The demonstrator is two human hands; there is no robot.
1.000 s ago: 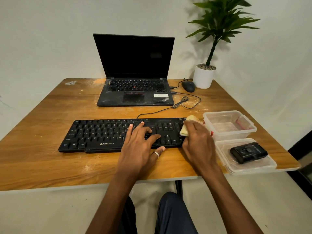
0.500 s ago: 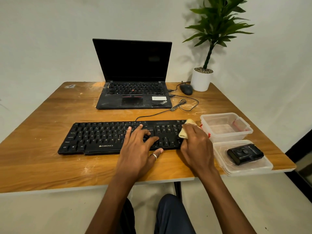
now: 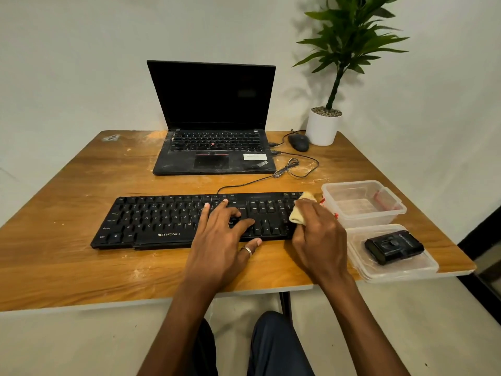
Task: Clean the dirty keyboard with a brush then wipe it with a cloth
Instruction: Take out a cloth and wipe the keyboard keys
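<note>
Wooden tabletop (image 3: pixel 67 267), scuffed, with pale dusty smears near its front edge and its far-left corner.

The black full-size keyboard (image 3: pixel 162 221) lies flat, parallel to the tabletop's front edge and nearer to it than to the back edge. Its thin black cable (image 3: pixel 295 169) runs off its back edge in a loose loop towards the laptop.

Your left hand (image 3: pixel 217 248) lies on the keys right of the keyboard's middle, fingers straight and spread. The thumb, wearing a silver ring (image 3: pixel 247 250), sits just off the keyboard's front edge. That grip is loose and holds nothing.

Your right hand (image 3: pixel 320 240) is at the keyboard's right end. Its grip is curled round a folded pale-yellow cloth (image 3: pixel 298 213), which is pressed against the keys there. One corner of the cloth pokes out past the fingers towards the back.

Just beside the keyboard's right end, near the tabletop's right edge, stands a clear plastic tub (image 3: pixel 363 202). In front of it, at the front-right corner, is a shallow clear plastic tray (image 3: pixel 393 270) with a small black boxy object (image 3: pixel 393 246) lying in it. You cannot tell what that object is.

At the back edge, in the middle, is an open black laptop (image 3: pixel 214 147), screen dark and palm rest dusty. To its right is a black mouse (image 3: pixel 298 142), and at the back-right corner a green leafy plant in a white pot (image 3: pixel 322 128).
</note>
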